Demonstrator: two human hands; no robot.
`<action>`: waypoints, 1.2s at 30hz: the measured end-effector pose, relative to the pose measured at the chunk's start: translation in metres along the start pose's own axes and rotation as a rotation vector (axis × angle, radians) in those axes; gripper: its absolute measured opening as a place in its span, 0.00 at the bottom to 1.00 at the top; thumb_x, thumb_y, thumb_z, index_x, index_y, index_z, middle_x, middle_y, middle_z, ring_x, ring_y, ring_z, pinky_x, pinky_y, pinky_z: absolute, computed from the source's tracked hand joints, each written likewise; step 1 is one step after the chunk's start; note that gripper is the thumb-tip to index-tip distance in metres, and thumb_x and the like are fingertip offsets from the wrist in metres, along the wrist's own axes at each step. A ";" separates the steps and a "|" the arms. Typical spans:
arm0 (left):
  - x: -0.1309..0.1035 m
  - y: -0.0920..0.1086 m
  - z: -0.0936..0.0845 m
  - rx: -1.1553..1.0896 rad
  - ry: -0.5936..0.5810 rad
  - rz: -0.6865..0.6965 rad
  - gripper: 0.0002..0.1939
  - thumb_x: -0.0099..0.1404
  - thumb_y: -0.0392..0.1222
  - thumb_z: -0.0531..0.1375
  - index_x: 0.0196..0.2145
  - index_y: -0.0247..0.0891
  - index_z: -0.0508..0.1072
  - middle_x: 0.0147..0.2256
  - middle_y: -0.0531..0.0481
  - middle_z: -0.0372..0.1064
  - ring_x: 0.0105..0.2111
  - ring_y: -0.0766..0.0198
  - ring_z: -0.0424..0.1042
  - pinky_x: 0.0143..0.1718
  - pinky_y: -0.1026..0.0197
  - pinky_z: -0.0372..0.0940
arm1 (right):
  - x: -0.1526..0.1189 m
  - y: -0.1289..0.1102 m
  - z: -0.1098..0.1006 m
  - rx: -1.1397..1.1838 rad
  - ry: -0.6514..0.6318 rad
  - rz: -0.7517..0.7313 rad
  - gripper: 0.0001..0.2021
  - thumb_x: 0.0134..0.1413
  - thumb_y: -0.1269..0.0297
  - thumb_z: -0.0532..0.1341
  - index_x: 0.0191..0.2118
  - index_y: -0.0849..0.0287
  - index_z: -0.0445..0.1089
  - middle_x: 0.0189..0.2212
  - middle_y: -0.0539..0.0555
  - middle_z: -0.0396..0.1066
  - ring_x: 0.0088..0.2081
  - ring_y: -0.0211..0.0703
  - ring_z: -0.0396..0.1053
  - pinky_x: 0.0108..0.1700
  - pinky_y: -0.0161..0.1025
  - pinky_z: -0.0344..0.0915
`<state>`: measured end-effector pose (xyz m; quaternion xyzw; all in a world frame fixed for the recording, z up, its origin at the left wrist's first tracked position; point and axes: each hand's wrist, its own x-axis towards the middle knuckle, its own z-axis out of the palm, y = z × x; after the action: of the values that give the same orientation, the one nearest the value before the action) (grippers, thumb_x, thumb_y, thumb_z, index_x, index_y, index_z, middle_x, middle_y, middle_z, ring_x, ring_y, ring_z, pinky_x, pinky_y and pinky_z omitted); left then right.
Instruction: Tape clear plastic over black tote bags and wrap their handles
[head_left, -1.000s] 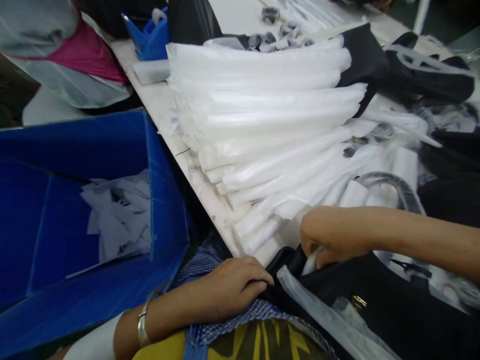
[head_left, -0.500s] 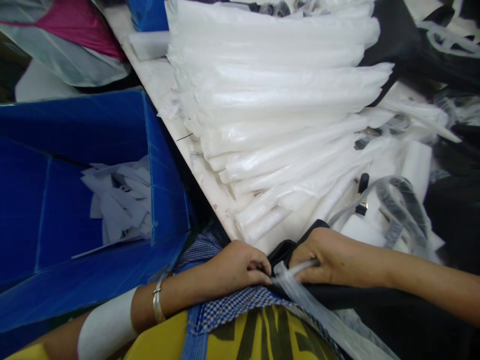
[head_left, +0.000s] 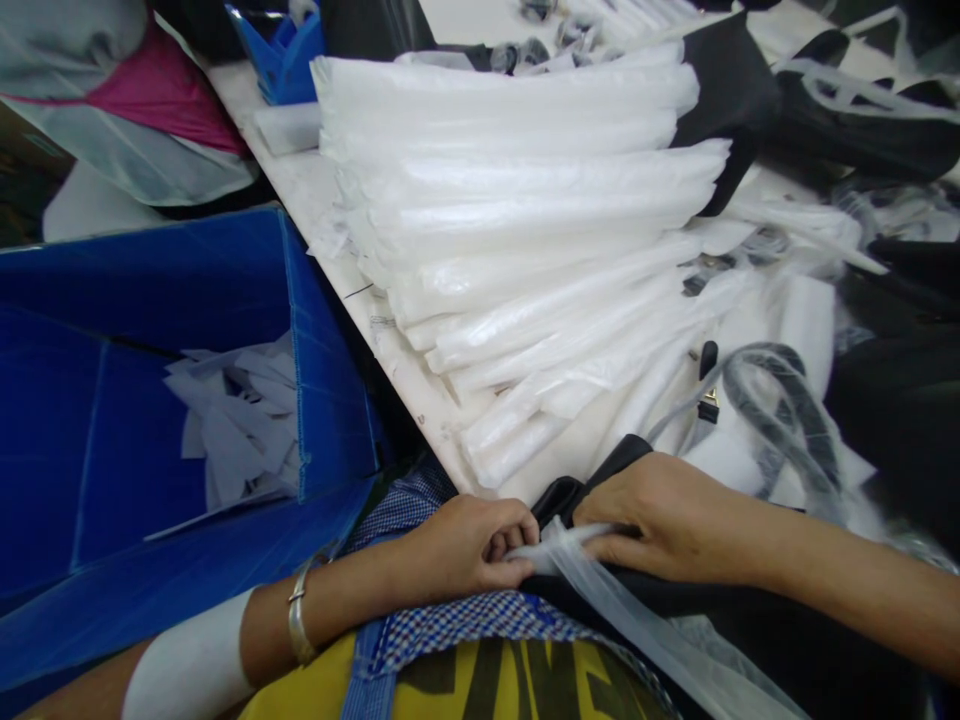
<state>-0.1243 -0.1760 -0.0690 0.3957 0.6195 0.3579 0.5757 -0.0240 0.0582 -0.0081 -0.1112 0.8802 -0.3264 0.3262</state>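
Observation:
Close to my body, my left hand [head_left: 480,540] has its fingers curled round one end of a whitish translucent plastic strip [head_left: 574,555]. My right hand [head_left: 660,515] grips the same strip a little further right, thumb pressed under it. From between the hands, a loose length of the plastic hangs down to the lower right. Beneath it lies a black leather-like piece [head_left: 750,620], part of it rising beside my right hand. Its full shape is hidden by my hands and arm.
White plastic-wrapped rolls [head_left: 510,200] lie fanned on the white table [head_left: 405,370]. A blue bin [head_left: 292,350] with paper scraps [head_left: 240,420] stands left. Right of the rolls are a black strap with a buckle [head_left: 707,385] and wrapped straps [head_left: 787,400]. Another person's clothing [head_left: 172,90] shows upper left.
The view has tilted slightly up and shifted right. My left hand has turned a little, and more of the plastic strip shows between my hands. Both hands remain near the black piece.

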 end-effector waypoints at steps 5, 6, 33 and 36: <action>-0.014 0.002 -0.020 0.237 -0.105 0.038 0.05 0.64 0.40 0.60 0.39 0.41 0.73 0.29 0.57 0.70 0.28 0.70 0.67 0.30 0.70 0.57 | -0.017 0.007 -0.015 -0.127 0.078 -0.004 0.08 0.61 0.58 0.59 0.38 0.53 0.73 0.30 0.51 0.75 0.35 0.44 0.72 0.36 0.37 0.58; -0.014 0.003 -0.023 0.301 -0.120 0.052 0.05 0.65 0.41 0.59 0.39 0.41 0.73 0.30 0.56 0.71 0.29 0.69 0.69 0.31 0.69 0.58 | -0.019 0.008 -0.017 -0.123 0.078 -0.005 0.07 0.61 0.59 0.59 0.38 0.53 0.73 0.30 0.51 0.75 0.35 0.44 0.72 0.36 0.37 0.58; -0.003 0.008 -0.034 0.541 -0.212 0.266 0.11 0.72 0.41 0.53 0.43 0.46 0.76 0.37 0.51 0.74 0.39 0.64 0.72 0.42 0.65 0.62 | -0.042 -0.001 -0.007 -0.147 0.238 0.017 0.20 0.56 0.47 0.63 0.48 0.53 0.72 0.38 0.55 0.74 0.39 0.47 0.71 0.41 0.42 0.64; 0.002 0.011 -0.031 0.688 -0.096 0.420 0.10 0.70 0.36 0.55 0.39 0.45 0.76 0.39 0.51 0.74 0.41 0.62 0.70 0.44 0.61 0.61 | -0.050 -0.004 -0.004 -0.196 0.252 -0.007 0.18 0.53 0.50 0.66 0.47 0.53 0.72 0.38 0.54 0.73 0.39 0.47 0.70 0.39 0.42 0.64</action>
<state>-0.1541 -0.1686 -0.0576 0.6995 0.5812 0.2207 0.3524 0.0118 0.0776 0.0218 -0.1037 0.9413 -0.2514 0.1998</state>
